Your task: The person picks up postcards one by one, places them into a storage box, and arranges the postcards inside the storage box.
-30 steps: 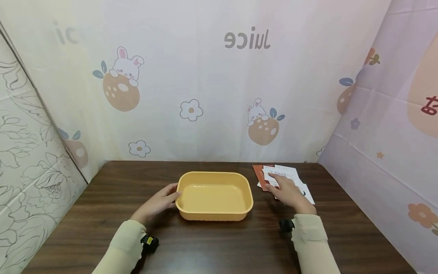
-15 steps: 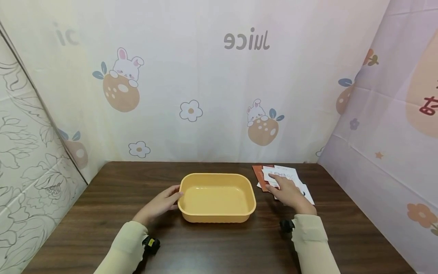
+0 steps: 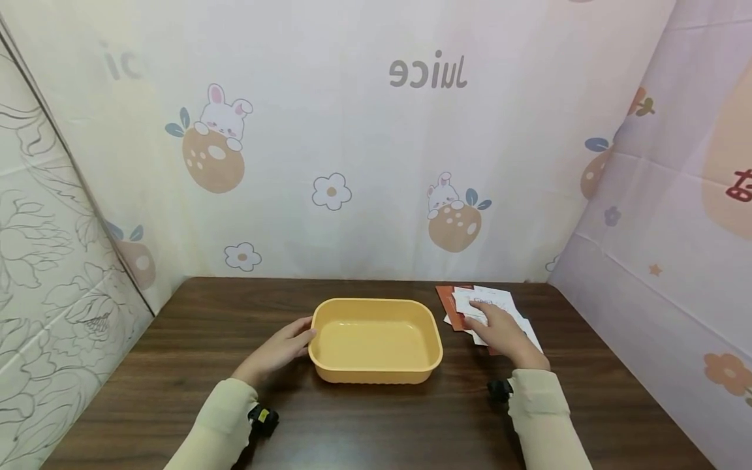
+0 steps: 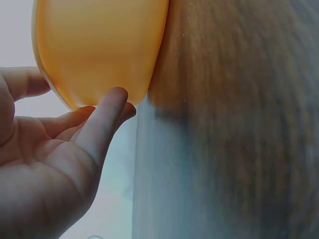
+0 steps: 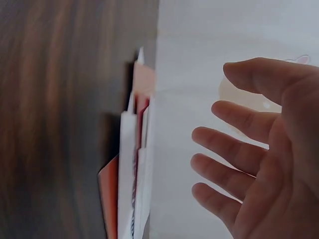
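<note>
A yellow rectangular plastic basin [image 3: 376, 376] sits on the dark wooden table, with bare inside surfaces. At its left end is my left hand [image 3: 281, 349], fingers fairly straight and resting against the outer wall. In the left wrist view, the thumb of my left hand [image 4: 55, 164] overlaps the basin's wall [image 4: 99, 50] and the other fingers lie along its end. My right hand [image 3: 506, 336] hovers over a pile of white and orange cards [image 3: 496, 299] at the right. The right wrist view shows my right hand [image 5: 264, 149] with fingers spread, apart from the cards [image 5: 127, 164].
Behind the table [image 3: 352, 424] hangs a pale curtain [image 3: 376, 130] printed with rabbits, fruit and flowers. More printed cloth [image 3: 664, 215] closes off the right side, and a floral panel [image 3: 53, 261] stands on the left. Some cards lie overlapped near the table's back right.
The basin has slid slightly to the right, with my left hand following against its end. My right hand stays over the cards. The whole head view has shifted slightly.
</note>
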{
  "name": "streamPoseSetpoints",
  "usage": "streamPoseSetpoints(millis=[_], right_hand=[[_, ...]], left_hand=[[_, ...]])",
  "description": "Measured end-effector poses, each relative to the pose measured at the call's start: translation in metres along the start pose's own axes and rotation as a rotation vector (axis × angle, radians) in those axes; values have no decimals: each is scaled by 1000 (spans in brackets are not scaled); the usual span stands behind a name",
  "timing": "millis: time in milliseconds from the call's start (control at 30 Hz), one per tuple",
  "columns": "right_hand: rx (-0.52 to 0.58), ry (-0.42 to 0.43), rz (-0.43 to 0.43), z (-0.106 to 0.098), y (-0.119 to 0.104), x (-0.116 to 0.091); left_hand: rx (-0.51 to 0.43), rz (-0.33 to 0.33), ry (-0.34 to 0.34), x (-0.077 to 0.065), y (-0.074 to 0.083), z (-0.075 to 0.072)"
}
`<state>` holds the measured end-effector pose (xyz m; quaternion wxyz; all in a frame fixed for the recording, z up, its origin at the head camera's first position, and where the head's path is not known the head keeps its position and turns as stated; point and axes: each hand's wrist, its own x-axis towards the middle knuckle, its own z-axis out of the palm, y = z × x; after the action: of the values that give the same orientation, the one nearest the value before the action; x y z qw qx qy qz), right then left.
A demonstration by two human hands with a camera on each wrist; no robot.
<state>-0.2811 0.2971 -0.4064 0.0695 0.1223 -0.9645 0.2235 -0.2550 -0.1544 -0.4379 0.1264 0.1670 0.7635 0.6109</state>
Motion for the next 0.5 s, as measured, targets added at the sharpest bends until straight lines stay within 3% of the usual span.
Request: streamPoseSetpoints(millis=[300, 500], right_hand=[[-60, -20, -86, 4, 31, 11], [-83, -66, -72, 3, 47, 22]], left_hand=[[25, -5, 2, 2, -2, 0], [17, -3, 1, 1, -3, 0]])
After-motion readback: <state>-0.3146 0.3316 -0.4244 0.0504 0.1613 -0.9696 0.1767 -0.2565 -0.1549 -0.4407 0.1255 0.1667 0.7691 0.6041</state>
